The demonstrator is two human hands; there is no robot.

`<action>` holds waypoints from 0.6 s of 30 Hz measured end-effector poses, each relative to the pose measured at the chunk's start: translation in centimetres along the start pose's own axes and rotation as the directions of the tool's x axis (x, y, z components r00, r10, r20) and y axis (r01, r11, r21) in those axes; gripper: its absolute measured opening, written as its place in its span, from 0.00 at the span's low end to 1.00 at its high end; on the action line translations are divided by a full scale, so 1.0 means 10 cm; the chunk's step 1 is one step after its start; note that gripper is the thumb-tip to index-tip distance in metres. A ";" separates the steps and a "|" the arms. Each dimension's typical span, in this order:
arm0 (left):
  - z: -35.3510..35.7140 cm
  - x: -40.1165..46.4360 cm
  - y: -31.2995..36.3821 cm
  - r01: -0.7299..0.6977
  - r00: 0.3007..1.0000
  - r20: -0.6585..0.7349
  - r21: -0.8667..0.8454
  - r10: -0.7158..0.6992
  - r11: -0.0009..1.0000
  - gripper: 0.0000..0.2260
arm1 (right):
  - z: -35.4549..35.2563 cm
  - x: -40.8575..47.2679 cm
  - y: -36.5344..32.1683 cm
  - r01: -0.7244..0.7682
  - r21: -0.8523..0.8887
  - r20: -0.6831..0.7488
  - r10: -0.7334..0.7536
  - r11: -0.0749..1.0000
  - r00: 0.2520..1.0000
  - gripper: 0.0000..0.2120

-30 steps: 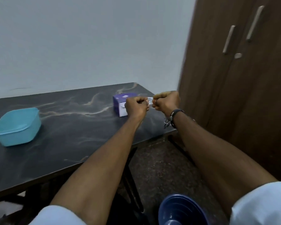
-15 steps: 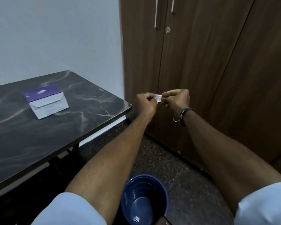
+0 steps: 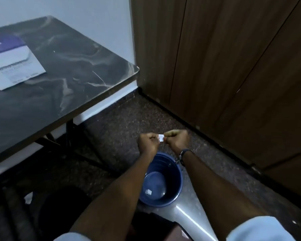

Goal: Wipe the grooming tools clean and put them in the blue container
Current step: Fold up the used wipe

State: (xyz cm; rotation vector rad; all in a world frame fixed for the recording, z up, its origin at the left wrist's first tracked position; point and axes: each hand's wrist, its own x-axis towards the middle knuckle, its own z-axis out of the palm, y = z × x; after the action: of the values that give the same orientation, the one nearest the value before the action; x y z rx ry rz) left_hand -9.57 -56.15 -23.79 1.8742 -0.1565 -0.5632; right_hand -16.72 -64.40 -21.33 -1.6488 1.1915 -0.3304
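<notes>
Two hands meet over the floor, the left hand (image 3: 149, 142) and the right hand (image 3: 176, 140) each pinching one end of a small white packet (image 3: 161, 137), seemingly to tear it open above a dark blue bin (image 3: 178, 178) holding a white scrap. No grooming tools and no blue container are in view, so the wiping looks not yet begun. On the dark surface (image 3: 73, 70), far left, lies a purple-and-white box (image 3: 12, 66).

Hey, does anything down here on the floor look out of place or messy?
Little stands out: a small white scrap lies inside the blue bucket, and something pale lies on the floor under the table, too dim to identify.
</notes>
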 end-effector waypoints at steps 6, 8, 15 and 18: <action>0.04 -0.07 -0.68 0.209 0.978 0.013 0.055 -0.210 0.976 0.09 | 0.29 -0.07 0.64 -0.075 -0.077 0.079 0.081 0.994 0.994 0.04; 0.06 -0.07 -0.76 0.236 0.971 0.022 0.094 -0.239 0.967 0.08 | 0.31 -0.07 0.73 -0.098 -0.098 0.092 0.107 0.990 0.990 0.03; 0.06 -0.07 -0.93 0.279 0.949 0.067 0.277 -0.308 0.920 0.07 | 0.34 -0.04 0.91 -0.055 -0.338 0.168 0.118 0.939 0.979 0.05; 0.00 -0.11 -0.99 0.296 0.942 0.066 0.297 -0.329 0.908 0.06 | 0.35 -0.05 0.99 -0.047 -0.407 0.210 0.144 0.912 0.967 0.07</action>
State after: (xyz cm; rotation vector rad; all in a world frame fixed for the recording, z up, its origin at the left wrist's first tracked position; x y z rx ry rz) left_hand -12.15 -52.03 -32.48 2.1650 -0.0087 -0.9101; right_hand -19.91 -61.77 -31.03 -1.9067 1.2053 0.1854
